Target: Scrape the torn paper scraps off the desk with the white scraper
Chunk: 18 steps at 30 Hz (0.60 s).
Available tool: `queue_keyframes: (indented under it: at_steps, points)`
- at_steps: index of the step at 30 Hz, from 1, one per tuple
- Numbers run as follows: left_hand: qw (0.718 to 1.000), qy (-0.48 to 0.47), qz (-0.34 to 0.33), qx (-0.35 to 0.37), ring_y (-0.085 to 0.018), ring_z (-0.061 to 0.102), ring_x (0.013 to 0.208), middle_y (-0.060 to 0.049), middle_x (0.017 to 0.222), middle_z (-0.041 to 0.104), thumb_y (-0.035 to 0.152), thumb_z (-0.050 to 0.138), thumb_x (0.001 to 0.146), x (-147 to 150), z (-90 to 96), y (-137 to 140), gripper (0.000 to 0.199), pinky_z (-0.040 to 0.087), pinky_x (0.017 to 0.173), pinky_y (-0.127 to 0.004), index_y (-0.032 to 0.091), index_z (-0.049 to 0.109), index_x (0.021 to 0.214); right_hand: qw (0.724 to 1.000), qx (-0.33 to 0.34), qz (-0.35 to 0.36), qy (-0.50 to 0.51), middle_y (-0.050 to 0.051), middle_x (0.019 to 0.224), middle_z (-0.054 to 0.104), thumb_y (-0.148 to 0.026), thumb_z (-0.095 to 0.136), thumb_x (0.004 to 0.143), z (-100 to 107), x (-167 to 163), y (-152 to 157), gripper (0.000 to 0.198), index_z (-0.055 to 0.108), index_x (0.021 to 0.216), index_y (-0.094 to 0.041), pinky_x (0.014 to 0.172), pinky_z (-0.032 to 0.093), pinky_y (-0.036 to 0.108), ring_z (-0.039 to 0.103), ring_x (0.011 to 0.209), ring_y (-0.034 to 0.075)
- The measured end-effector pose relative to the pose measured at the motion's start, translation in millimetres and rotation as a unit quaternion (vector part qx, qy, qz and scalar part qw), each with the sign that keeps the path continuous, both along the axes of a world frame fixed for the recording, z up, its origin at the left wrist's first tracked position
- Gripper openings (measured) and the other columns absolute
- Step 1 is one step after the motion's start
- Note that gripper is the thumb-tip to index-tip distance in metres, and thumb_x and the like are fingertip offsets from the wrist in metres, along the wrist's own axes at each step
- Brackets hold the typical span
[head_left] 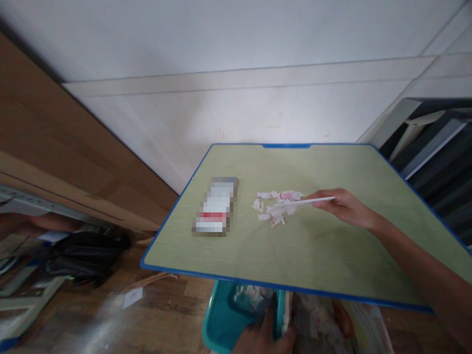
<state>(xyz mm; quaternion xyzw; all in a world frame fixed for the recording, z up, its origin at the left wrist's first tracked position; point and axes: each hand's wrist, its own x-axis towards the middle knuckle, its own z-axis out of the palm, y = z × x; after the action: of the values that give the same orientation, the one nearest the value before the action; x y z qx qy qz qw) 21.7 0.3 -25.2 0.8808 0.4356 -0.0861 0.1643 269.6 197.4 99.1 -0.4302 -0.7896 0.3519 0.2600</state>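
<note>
My right hand (pixel 341 204) is closed around a thin white card (pixel 313 201), held nearly edge-on above the folding table's top. The card's far end is at a pile of torn paper scraps (pixel 278 206), white with some pink print. Below the table's front edge, my left hand (pixel 263 337) grips the rim of a teal plastic bin (pixel 217 322), its thumb and fingers on either side of the wall. Pale bits lie inside the bin. Left of the scraps is a blurred, phone-like rectangular object (pixel 216 204).
The pale green tabletop (pixel 295 250) has a blue edge and stands against a white wall (pixel 221 113). Brown cardboard (pixel 84 128) leans at left, near a black bag (pixel 84 253). Dark folded furniture (pixel 438 147) stands at right. Beside the bin is a bag of litter (pixel 317 319).
</note>
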Motion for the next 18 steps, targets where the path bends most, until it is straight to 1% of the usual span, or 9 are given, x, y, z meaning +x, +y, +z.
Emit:
queue_keyframes:
  at_steps: [2, 4, 5, 6, 8, 11, 12, 15, 18]
  points:
    - [1.000, 0.003, -0.013, 0.010, -0.025, 0.058, 0.073, -0.012, 0.110, 0.049, 0.017, 0.048, 0.076, 1, 3.4, 1, 0.048, 0.048, 0.054, -0.032, 0.035, 0.035, 0.119, 0.998, -0.005, -0.055, 0.001, 0.003, 0.072, 0.060, -0.038, 0.048, 0.072, -1, 9, -2, 0.028, 0.061, 0.083, -0.016, 0.052, 0.038, 0.022, 0.052, 0.062, 0.013]
    - [1.000, 0.005, -0.019, 0.016, -0.025, 0.059, 0.069, -0.013, 0.106, 0.051, 0.018, 0.048, 0.076, 1, 5.0, 1, 0.049, 0.048, 0.052, -0.031, 0.034, 0.033, 0.120, 0.994, 0.005, -0.112, 0.017, 0.001, 0.068, 0.058, -0.038, 0.050, 0.071, -2, 16, -2, 0.025, 0.060, 0.078, -0.017, 0.049, 0.036, 0.020, 0.049, 0.059, 0.011]
    - [1.000, 0.006, -0.023, 0.016, -0.023, 0.059, 0.066, -0.013, 0.106, 0.051, 0.018, 0.049, 0.076, 1, 4.9, 2, 0.049, 0.048, 0.051, -0.030, 0.034, 0.032, 0.120, 0.991, 0.007, -0.128, 0.026, 0.001, 0.068, 0.057, -0.038, 0.051, 0.070, -3, 18, -2, 0.024, 0.059, 0.077, -0.017, 0.049, 0.036, 0.020, 0.049, 0.058, 0.011]
    - [1.000, 0.005, -0.024, 0.017, -0.022, 0.059, 0.065, -0.012, 0.107, 0.050, 0.019, 0.049, 0.076, 1, 4.2, 2, 0.049, 0.048, 0.050, -0.029, 0.035, 0.033, 0.119, 0.990, 0.001, -0.135, 0.032, 0.001, 0.068, 0.057, -0.037, 0.052, 0.069, -5, 19, -2, 0.023, 0.059, 0.076, -0.017, 0.049, 0.036, 0.020, 0.048, 0.058, 0.011]
    - [1.000, 0.004, -0.025, 0.013, -0.020, 0.059, 0.063, -0.011, 0.110, 0.049, 0.018, 0.050, 0.076, 0, 2.1, 1, 0.046, 0.048, 0.051, -0.027, 0.037, 0.036, 0.116, 0.990, -0.037, -0.128, 0.039, 0.001, 0.066, 0.056, -0.037, 0.053, 0.068, -7, 22, -3, 0.022, 0.059, 0.075, -0.016, 0.049, 0.036, 0.021, 0.048, 0.057, 0.011]
    - [1.000, 0.014, -0.018, -0.007, -0.020, 0.059, 0.062, -0.009, 0.105, 0.051, 0.016, 0.051, 0.075, -1, 0.9, 2, 0.042, 0.047, 0.051, -0.026, 0.034, 0.041, 0.111, 0.986, -0.094, -0.129, 0.053, 0.001, 0.064, 0.055, -0.036, 0.054, 0.067, -9, 27, -7, 0.022, 0.058, 0.075, -0.015, 0.049, 0.036, 0.021, 0.048, 0.056, 0.011]
    - [1.000, 0.017, -0.017, -0.009, -0.020, 0.059, 0.063, -0.008, 0.102, 0.053, 0.015, 0.050, 0.075, -1, 1.9, 2, 0.041, 0.047, 0.051, -0.026, 0.034, 0.042, 0.111, 0.983, -0.101, -0.139, 0.062, 0.002, 0.065, 0.056, -0.036, 0.055, 0.067, -8, 29, -9, 0.022, 0.058, 0.076, -0.015, 0.050, 0.037, 0.021, 0.048, 0.057, 0.011]
    - [0.999, 0.020, -0.024, -0.007, -0.020, 0.058, 0.064, -0.010, 0.109, 0.049, 0.013, 0.049, 0.076, 1, 9.0, 5, 0.043, 0.047, 0.050, -0.026, 0.033, 0.039, 0.113, 0.978, -0.109, -0.159, 0.085, 0.001, 0.066, 0.056, -0.034, 0.056, 0.067, -4, 35, -13, 0.021, 0.058, 0.077, -0.015, 0.051, 0.037, 0.021, 0.048, 0.057, 0.010]
    - [0.998, 0.042, -0.041, -0.010, -0.019, 0.058, 0.061, -0.011, 0.110, 0.049, 0.012, 0.050, 0.075, 3, 17.4, 8, 0.045, 0.047, 0.048, -0.025, 0.032, 0.038, 0.113, 0.980, -0.145, -0.115, 0.073, -0.001, 0.058, 0.050, -0.032, 0.056, 0.068, -1, 36, -14, 0.017, 0.056, 0.070, -0.015, 0.046, 0.033, 0.020, 0.044, 0.052, 0.009]
